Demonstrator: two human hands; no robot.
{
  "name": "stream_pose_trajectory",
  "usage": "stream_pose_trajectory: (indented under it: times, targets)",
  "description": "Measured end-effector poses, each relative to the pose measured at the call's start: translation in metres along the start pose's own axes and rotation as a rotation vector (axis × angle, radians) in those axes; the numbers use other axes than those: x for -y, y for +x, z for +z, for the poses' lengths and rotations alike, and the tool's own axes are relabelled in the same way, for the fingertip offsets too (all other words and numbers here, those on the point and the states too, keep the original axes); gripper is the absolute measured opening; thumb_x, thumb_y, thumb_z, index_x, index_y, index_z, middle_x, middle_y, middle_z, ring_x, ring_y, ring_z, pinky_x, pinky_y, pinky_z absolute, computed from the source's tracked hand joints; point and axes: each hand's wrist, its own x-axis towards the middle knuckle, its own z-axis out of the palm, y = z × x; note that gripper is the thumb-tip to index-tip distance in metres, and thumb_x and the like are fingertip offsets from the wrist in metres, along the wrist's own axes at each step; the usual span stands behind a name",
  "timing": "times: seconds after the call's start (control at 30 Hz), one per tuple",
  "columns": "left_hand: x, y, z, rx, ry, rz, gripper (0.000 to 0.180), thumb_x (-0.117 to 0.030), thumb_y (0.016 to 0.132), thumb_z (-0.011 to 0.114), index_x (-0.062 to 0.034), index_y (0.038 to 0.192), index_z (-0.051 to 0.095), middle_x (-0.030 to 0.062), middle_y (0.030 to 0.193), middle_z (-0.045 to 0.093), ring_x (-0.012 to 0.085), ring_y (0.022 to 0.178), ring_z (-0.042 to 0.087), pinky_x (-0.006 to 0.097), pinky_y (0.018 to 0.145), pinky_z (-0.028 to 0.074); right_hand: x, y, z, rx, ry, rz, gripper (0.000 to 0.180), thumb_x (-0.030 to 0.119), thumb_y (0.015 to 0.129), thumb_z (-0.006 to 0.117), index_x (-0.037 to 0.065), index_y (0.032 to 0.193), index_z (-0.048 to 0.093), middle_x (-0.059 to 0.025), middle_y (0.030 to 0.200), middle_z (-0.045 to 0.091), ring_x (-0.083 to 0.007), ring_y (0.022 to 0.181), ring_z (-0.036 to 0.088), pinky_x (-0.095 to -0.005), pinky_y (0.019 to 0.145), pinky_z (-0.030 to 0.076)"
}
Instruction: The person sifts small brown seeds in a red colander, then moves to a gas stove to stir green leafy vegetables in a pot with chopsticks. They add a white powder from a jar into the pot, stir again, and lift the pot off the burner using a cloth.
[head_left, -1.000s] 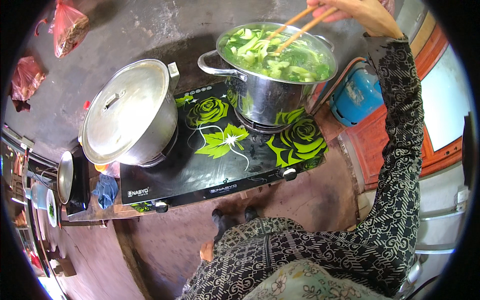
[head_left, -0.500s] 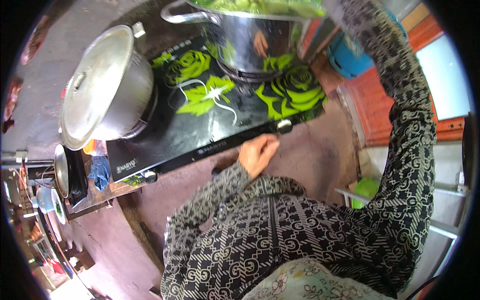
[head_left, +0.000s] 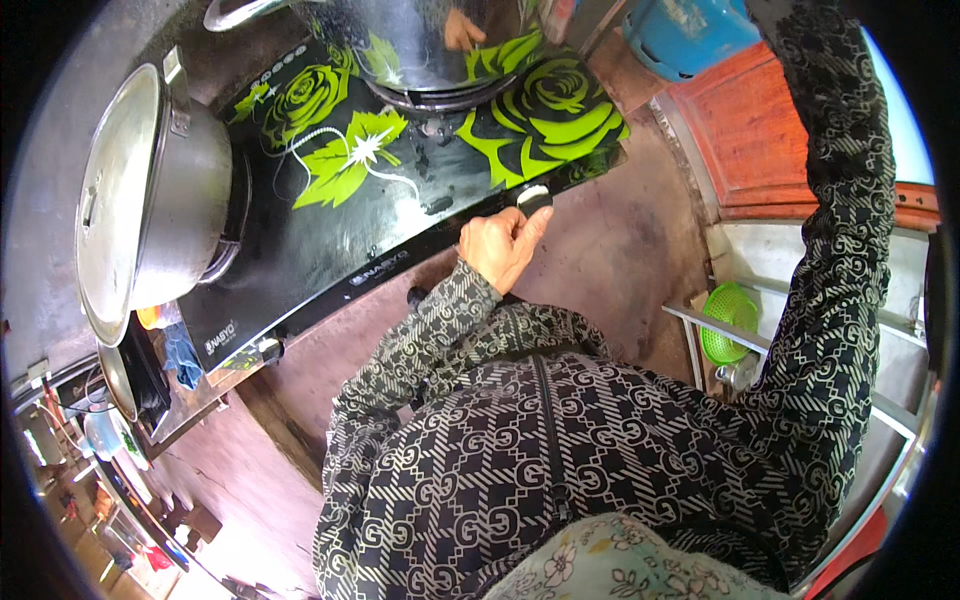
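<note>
blk zip jacket (head_left: 640, 440) w/ off-wht geo print — long slvs (head_left: 848, 190) — pale floral cloth (head_left: 620, 565)

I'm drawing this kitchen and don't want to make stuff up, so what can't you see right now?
- Right hand: cut off by the head view's upper edge; its sleeve shows.
- Inside of the steel pot: the same edge cuts off its top.
- Inside of the other pot, head view: hidden by its lid.
- Some fingertips of the left hand, head view: hidden by the hand itself, at the stove knob.
</note>
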Motion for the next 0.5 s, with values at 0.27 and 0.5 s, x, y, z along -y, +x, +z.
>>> stream_pose_trajectory:
  times: [0.27,0.5]
  targets:
    - [0.001,-0.010,0.027,0.117,-0.520,-0.242,0.042,-0.033,0.089,0.063,0.0012,0.065,0.065,0.0052,0.059,0.064,0.0085,0.051,0.059,0.025,0.048,0.048,0.006,-0.031,-0.015,-0.130,0.145,0.057,0.016,0.010,0.090,0.060,-0.001,0.092,0.071,-0.0125,0.080,0.071,-0.0157,0.074,0.068,-0.0226,0.067,0.055]
    - [-0.001,0.004,0.034,-0.252,0.059,0.210,0.041,-0.037,0.077,0.066,-0.0055,0.052,0.059,0.0112,0.045,0.054,0.0303,0.041,0.055,0.040,0.044,0.045,-0.066,0.000,-0.039,-0.308,-0.076,-0.069,0.026,0.024,0.094,0.059,0.002,0.099,0.070,-0.0047,0.095,0.069,-0.0106,0.086,0.064,-0.0231,0.077,0.052]
